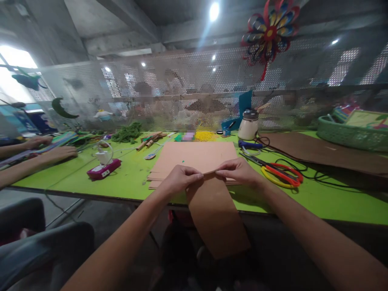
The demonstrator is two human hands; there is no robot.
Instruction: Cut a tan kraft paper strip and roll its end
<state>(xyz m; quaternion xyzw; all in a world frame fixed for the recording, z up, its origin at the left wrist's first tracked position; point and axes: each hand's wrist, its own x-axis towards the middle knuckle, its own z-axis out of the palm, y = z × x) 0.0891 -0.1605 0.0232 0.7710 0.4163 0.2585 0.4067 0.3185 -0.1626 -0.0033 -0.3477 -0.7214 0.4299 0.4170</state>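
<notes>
A strip of brown paper (216, 214) hangs from between my two hands and droops over the table's front edge. My left hand (183, 178) pinches its top edge at the left corner. At the right corner my right hand (238, 169) grips the same edge between thumb and fingers. The edge looks narrowly folded. Behind and under my hands lies a stack of light brown paper sheets (197, 152) on the green table. Scissors with red and yellow handles (281, 173) lie just right of my right hand.
On the right are a hot glue gun (250, 144), a jar with a dark lid (248, 124), large brown sheets (303, 151) and a green basket (351, 133). A purple power strip (104, 169) sits left. Another person's hands (62, 155) work at the far left. A perforated screen (169, 89) stands behind.
</notes>
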